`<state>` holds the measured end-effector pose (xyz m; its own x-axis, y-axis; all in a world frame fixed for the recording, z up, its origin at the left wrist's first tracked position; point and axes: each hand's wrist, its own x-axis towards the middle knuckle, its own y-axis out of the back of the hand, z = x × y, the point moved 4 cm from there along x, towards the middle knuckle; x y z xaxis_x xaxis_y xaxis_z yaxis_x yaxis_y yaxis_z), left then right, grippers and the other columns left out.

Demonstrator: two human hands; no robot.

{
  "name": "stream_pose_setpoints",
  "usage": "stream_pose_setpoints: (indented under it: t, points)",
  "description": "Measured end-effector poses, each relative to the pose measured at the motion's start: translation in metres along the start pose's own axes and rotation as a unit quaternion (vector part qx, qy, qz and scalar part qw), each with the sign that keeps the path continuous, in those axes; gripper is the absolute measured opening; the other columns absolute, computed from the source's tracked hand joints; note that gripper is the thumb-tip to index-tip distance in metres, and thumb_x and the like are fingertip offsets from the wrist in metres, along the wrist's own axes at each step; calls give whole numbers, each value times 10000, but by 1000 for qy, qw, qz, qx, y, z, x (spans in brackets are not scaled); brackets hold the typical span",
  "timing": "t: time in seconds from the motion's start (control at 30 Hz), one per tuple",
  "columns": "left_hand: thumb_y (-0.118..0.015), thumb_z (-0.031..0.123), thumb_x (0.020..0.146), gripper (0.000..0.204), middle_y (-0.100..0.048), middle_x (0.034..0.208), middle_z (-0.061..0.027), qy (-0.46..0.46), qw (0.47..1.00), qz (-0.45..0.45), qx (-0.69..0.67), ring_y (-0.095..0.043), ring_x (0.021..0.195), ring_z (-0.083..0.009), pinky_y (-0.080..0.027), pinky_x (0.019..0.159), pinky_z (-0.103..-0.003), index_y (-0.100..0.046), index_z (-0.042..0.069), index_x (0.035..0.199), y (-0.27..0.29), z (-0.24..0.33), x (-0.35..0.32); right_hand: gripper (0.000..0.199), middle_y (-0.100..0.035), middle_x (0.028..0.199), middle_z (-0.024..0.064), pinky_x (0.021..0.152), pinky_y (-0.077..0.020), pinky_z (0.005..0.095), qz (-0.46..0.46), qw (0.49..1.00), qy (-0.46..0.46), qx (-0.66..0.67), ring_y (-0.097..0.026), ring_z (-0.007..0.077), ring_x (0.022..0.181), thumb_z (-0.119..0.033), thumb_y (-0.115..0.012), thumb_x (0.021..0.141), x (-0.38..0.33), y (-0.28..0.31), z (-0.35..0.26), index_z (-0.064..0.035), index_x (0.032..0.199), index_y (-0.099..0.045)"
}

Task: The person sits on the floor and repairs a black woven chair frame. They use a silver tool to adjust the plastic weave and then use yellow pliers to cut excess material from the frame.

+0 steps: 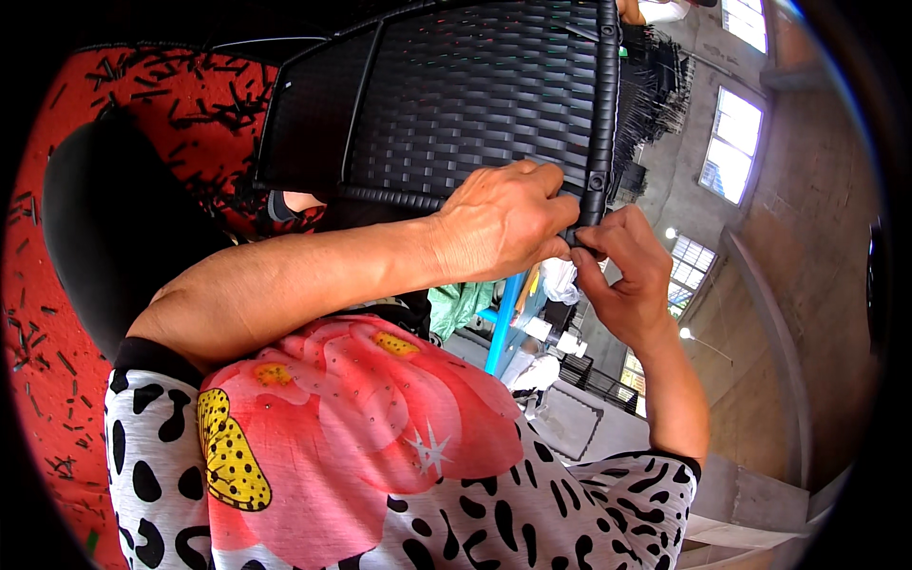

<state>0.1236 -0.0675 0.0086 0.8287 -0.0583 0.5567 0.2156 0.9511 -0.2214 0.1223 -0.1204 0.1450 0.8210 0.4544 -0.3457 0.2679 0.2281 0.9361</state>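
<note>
A large black woven wicker panel (pixel 475 95) on a dark frame fills the upper middle. A rounded, strip-wrapped rim (pixel 601 114) runs down its right side. My left hand (pixel 508 214) lies across the panel's lower right corner, its fingers curled and its thumb pressed in by the rim. Close against it, my right hand (pixel 627 271) pinches a short dark piece at the corner between thumb and forefinger. That piece looks like the end of a black wicker strip. My left fingertips are partly hidden, so what they grip cannot be made out.
Black strip offcuts (pixel 223 104) litter the red floor covering (pixel 57 399) at left. Loose black strands (pixel 655 95) stick out beyond the rim. Below the panel are a blue post (pixel 503 328) and green cloth (pixel 458 309). Another person's hand (pixel 630 11) shows at the top.
</note>
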Motion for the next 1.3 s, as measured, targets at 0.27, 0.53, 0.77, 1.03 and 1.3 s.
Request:
stream_pose_setpoints:
  t: [0.27, 0.53, 0.77, 1.03, 1.3]
  points:
    - [-736, 228, 632, 293, -495, 797, -116, 6, 1000, 1, -14, -556, 794, -299, -477, 624, -403, -568, 43, 784, 1, 0, 2, 208, -505, 826, 49, 600, -421, 215, 16, 945, -157, 285, -523, 103, 727, 33, -621, 736, -20, -4, 29, 22, 944, -626]
    - [-736, 228, 624, 302, -482, 774, -112, -3, 1000, 16, -13, -541, 748, -301, -460, 610, -399, -563, 39, 785, 2, -2, 4, 258, -504, 824, 40, 625, -423, 207, 72, 915, -132, 373, -517, 112, 755, 47, -665, 705, -22, -12, 32, 8, 957, -625]
    - [-725, 206, 635, 281, -481, 782, -125, 6, 1000, -4, -11, -541, 761, -315, -454, 609, -415, -549, 32, 769, 4, 1, 8, 278, -528, 810, 89, 616, -413, 233, 184, 972, 5, 148, -507, 153, 745, 68, -678, 657, -28, -11, 28, 15, 925, -623]
    - [-667, 18, 656, 170, -466, 695, -90, 63, 985, -107, -118, -500, 575, -213, -395, 516, -304, -530, 6, 757, 9, 17, 14, 236, -499, 876, 103, 614, -365, 204, 264, 905, 23, 333, -461, 127, 745, 100, -617, 682, -40, -33, 39, 32, 907, -601]
    - [-564, 78, 843, 115, -489, 683, 11, 321, 880, -225, -267, -435, 582, -52, -348, 511, -213, -565, -2, 760, 9, 21, 8, 239, -492, 818, 82, 499, -277, 194, 343, 853, 101, 381, -391, 87, 594, 58, -622, 648, -51, -62, 41, -14, 877, -620]
